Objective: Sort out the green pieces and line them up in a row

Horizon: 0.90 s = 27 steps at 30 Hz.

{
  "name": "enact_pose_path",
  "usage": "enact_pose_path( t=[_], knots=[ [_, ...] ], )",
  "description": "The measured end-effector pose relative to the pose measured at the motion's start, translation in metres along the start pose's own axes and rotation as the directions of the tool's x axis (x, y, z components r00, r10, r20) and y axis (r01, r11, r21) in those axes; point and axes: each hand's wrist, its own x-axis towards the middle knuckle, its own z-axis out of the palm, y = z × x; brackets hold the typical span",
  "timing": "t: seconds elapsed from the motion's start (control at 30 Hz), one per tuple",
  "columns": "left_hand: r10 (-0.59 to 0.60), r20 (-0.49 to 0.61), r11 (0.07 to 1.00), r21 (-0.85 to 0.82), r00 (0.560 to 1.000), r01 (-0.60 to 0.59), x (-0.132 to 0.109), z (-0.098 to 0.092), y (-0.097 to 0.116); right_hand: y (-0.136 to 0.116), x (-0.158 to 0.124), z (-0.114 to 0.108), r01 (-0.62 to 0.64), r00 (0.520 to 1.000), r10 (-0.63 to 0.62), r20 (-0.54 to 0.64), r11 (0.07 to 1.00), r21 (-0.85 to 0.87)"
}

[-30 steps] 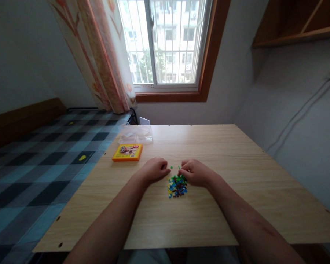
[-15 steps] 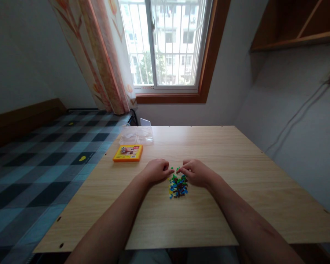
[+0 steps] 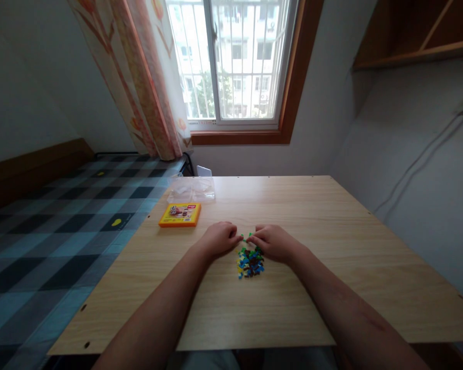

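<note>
Over the wooden table, my left hand (image 3: pixel 221 239) is closed, its thumb and curled fingers pointing right at a small green building block (image 3: pixel 245 239). Facing it from the right is my right hand (image 3: pixel 272 242), also closed in a pinch, with its fingertips at the same tiny piece. Both hands' fingertips nearly meet around it, and the fingers partly hide it. Just in front of the hands lies a small pile of building blocks (image 3: pixel 250 264) in blue, brown, green and yellow. Another bit of green shows just beyond the right fingertips.
A flat yellow-orange box (image 3: pixel 179 215) lies on the table (image 3: pixel 293 303) to the left. Behind it is a clear plastic case (image 3: pixel 191 190) with its lid raised. A bed with a checked cover (image 3: pixel 73 221) adjoins the table's left side. The window (image 3: pixel 235 61) is ahead.
My right fingertips have shifted slightly left, closer to my left fingertips. A green piece now shows between them. The pile looks about the same.
</note>
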Motion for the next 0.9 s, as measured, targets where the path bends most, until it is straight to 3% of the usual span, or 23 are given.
enact_pose_path(
  t=[0.33, 0.7, 0.9],
  knots=[
    [0.046, 0.039, 0.999, -0.030, 0.998, -0.045, -0.005, -0.006, 0.004, -0.001, -0.003, -0.006, 0.003, 1.000, -0.003, -0.001, 0.998, 0.056],
    [0.012, 0.006, 1.000, -0.016, 1.000, -0.012, -0.001, -0.001, 0.000, 0.008, -0.002, -0.011, 0.005, 1.000, -0.005, 0.014, 1.000, 0.025],
    [0.055, 0.040, 0.998, -0.044, 0.998, -0.053, -0.004, -0.007, 0.001, 0.011, -0.002, -0.013, 0.007, 1.000, -0.007, 0.011, 1.000, -0.003]
  ],
)
